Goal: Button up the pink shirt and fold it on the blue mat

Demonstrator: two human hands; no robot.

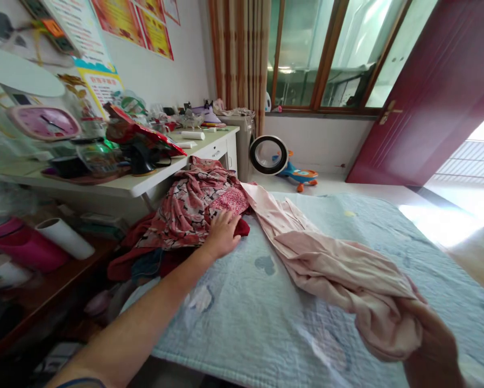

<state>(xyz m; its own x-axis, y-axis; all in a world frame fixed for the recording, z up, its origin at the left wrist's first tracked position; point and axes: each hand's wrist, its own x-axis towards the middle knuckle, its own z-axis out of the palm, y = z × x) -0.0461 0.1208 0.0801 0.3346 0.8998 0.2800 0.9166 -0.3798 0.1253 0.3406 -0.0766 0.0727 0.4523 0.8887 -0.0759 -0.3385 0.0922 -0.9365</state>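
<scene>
Two hands on clothes across the quilt (242,323).
Our left hand (222,235) lies open, fingers (229,220) spread flat on the red pile (187,207) at the quilt's edge; our right hand (431,350) clutches the bunched end of the pink garment (326,258), which trails from those fingers toward the pile.

I am seeing hard daylight coming through the open doorway (474,161), burning out to white and glaring along the quilt's (245,312) right edge. The window (302,54) is adding softer light. Wide-lens distortion is bending the door (427,91) and stretching the slightly blurred right hand (431,345). Shadow is lying under the desk (137,186).
</scene>
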